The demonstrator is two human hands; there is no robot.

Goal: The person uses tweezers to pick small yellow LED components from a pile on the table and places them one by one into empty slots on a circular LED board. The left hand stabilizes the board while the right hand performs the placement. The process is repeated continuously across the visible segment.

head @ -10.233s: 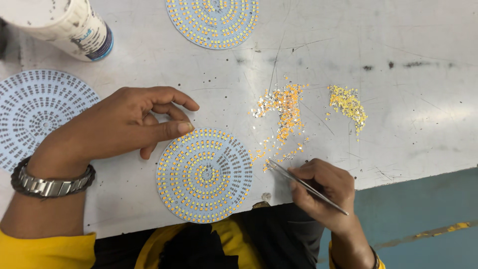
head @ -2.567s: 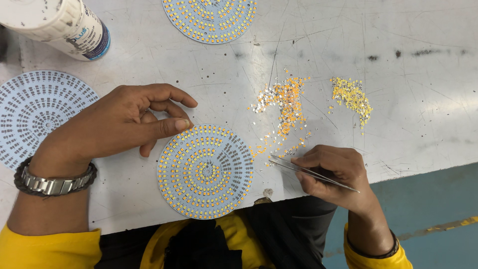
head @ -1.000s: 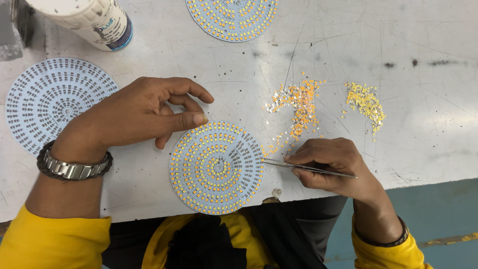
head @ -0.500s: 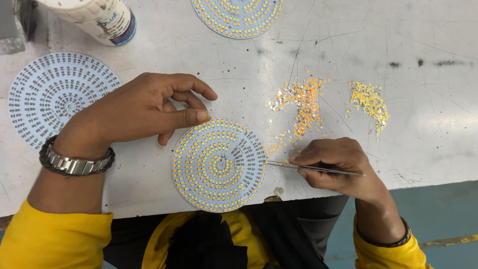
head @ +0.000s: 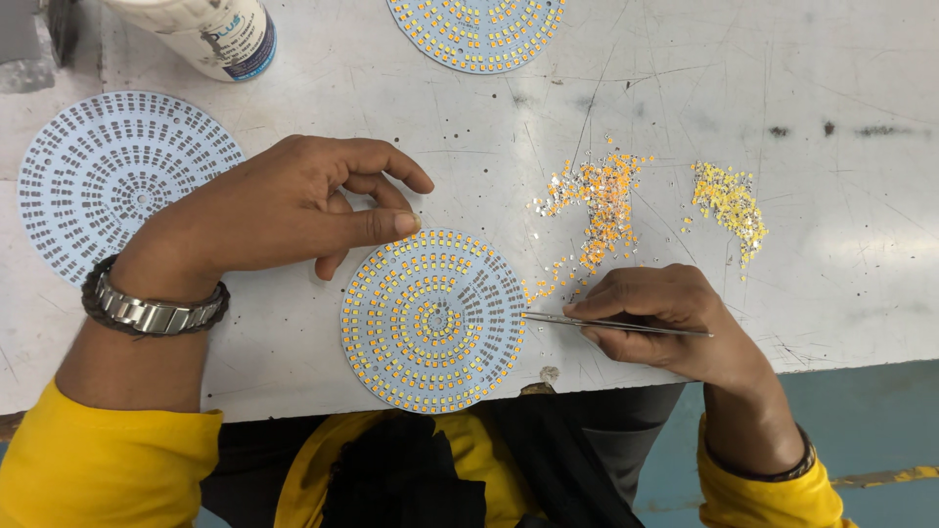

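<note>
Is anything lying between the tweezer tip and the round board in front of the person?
Nothing visible does. The tweezers in the right hand point at the right edge of the round board; only bare table lies around that rim.

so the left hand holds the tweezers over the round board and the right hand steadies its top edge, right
Not quite: the hands are swapped. In the head view the right hand holds the tweezers, tips at the round board's right edge, while the left hand steadies its top edge with a fingertip.
</note>
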